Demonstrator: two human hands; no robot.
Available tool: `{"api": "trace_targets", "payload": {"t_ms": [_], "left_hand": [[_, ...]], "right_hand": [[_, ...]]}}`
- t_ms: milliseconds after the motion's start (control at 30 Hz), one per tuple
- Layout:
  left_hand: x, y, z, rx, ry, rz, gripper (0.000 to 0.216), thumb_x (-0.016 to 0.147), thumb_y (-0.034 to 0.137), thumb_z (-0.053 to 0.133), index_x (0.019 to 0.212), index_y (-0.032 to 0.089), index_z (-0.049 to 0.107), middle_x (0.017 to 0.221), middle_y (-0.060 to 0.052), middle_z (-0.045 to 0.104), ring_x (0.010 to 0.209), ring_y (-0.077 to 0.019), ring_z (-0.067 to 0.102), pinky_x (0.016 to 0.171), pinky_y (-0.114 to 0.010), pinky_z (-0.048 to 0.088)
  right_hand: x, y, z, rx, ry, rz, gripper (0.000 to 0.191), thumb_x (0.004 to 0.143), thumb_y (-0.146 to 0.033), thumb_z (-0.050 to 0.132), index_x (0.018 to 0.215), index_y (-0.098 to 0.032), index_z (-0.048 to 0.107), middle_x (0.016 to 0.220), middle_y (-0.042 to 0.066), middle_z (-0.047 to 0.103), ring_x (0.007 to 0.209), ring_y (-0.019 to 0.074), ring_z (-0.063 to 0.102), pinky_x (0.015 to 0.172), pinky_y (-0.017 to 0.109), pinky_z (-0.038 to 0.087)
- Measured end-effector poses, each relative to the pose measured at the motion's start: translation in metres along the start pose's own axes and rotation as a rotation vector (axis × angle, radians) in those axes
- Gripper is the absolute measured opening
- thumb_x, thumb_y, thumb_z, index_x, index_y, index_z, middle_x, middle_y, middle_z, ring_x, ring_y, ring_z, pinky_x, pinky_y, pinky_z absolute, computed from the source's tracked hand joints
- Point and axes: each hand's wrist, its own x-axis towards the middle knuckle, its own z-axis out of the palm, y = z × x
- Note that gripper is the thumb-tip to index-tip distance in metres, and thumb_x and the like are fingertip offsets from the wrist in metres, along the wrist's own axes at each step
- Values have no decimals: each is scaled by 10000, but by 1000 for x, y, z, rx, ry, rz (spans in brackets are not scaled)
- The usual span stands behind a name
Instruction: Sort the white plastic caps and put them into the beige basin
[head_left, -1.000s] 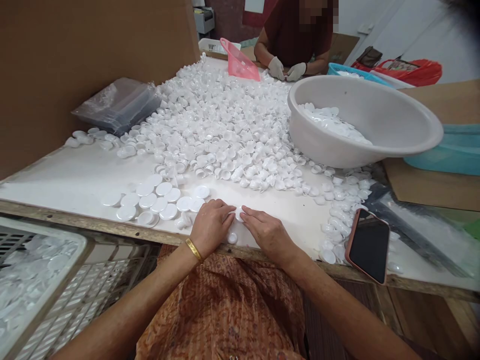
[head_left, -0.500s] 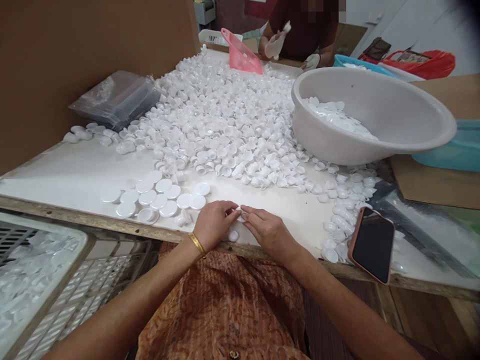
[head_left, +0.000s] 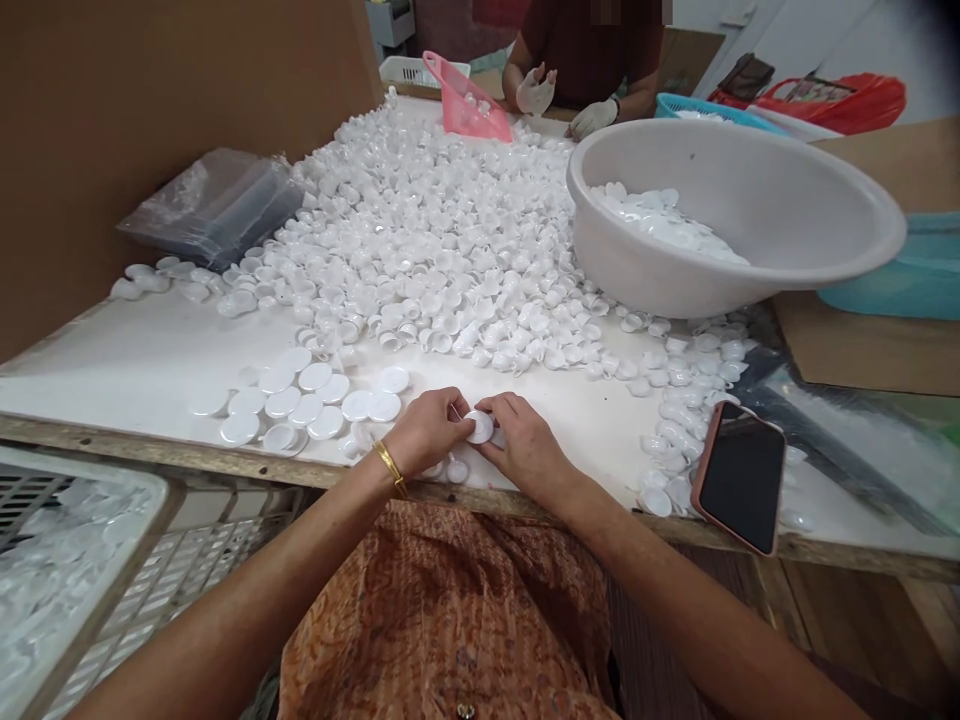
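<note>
Between my two hands, just above the table's near edge, is a small round white plastic lid (head_left: 480, 427), its flat face turned up toward me. My left hand (head_left: 431, 430) pinches its left side with thumb and fingers. From the other side my right hand (head_left: 523, 437) grips the lid, fingers bent. Another small white piece (head_left: 457, 470) lies on the table below my left fingers. To the left of my left hand, several white discs (head_left: 306, 410) lie flat in a loose group. What sits under the held lid is hidden.
A large heap of small white cup-like pieces (head_left: 435, 250) covers the table's middle. A grey basin (head_left: 675, 285) with white discs stands right, near a phone (head_left: 741, 477). A pink scoop (head_left: 472, 105), bagged sheets (head_left: 217, 205) and a white crate (head_left: 161, 510) surround. Across sits a gloved co-worker (head_left: 592, 60).
The lid between my fingers has turned so its round face now shows. My fingers have spread apart slightly around it. Across the table, the co-worker's gloved hands have lowered.
</note>
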Motion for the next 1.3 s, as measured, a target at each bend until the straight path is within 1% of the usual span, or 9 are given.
{"api": "trace_targets", "payload": {"t_ms": [100, 200, 433, 733, 933, 1100, 1167, 1200, 1300], "left_hand": [[0, -3, 1, -56, -5, -2, 60, 669, 210, 551, 696, 157, 554, 582, 35, 548, 552, -106, 477, 499, -209, 327], [-2, -3, 1, -102, -5, -18, 75, 681, 229, 542, 691, 155, 542, 556, 38, 535, 499, -93, 452, 474, -204, 322], [0, -3, -4, -109, -54, -9, 171, 661, 330, 545, 697, 165, 517, 514, 46, 513, 410, -86, 416, 400, -198, 301], [11, -8, -6, -216, -185, -27, 287, 686, 459, 535, 710, 175, 502, 453, 62, 451, 350, -93, 409, 351, -209, 319], [10, -2, -8, -209, -207, -69, 212, 725, 365, 514, 641, 183, 446, 436, 74, 431, 315, -75, 383, 303, -188, 303], [10, -4, -5, -224, -198, -107, 146, 756, 267, 498, 656, 179, 437, 486, 66, 467, 329, -65, 388, 326, -184, 318], [6, -5, -4, -160, -156, -112, 143, 754, 269, 520, 666, 178, 453, 504, 56, 473, 376, -83, 426, 379, -211, 371], [2, -5, -3, -91, -84, -83, 126, 748, 266, 540, 688, 176, 475, 536, 44, 491, 431, -98, 464, 432, -233, 410], [-17, -6, 2, 176, 249, 148, 88, 769, 221, 538, 843, 176, 552, 769, -26, 564, 733, -158, 548, 683, -307, 470]], "right_hand": [[-4, -4, -3, -73, 7, -45, 263, 827, -227, 520, 1084, -168, 505, 1063, 93, 555, 957, 204, 511, 800, 344, 452], [-10, -6, -9, -257, -19, -191, 235, 873, -180, 429, 1075, -152, 545, 1157, 101, 557, 984, 212, 515, 800, 356, 430], [-12, -8, -20, -483, -89, -386, 317, 868, -160, 391, 1132, -81, 548, 1212, 115, 557, 986, 227, 517, 749, 370, 427], [-14, -4, -18, -523, -102, -331, 372, 870, -152, 378, 1219, -72, 480, 1285, 109, 500, 1057, 202, 498, 825, 338, 443], [-15, -4, -15, -467, -124, -329, 359, 859, -168, 412, 1179, -48, 523, 1253, 135, 526, 1073, 233, 517, 960, 405, 381], [-18, 0, -14, -349, -98, -316, 391, 832, -147, 456, 1217, -97, 506, 1255, 120, 526, 1105, 209, 514, 1031, 429, 307], [-18, -1, -15, -298, -99, -293, 376, 842, -149, 443, 1210, -127, 518, 1247, 100, 537, 1112, 203, 515, 1037, 442, 297], [-17, -2, -15, -273, -113, -269, 372, 851, -162, 434, 1213, -145, 517, 1249, 88, 537, 1124, 206, 507, 1035, 455, 296], [-14, -4, -12, -142, -161, -193, 394, 865, -235, 426, 1254, -190, 475, 1278, 69, 512, 1179, 218, 461, 1016, 475, 326]]}}
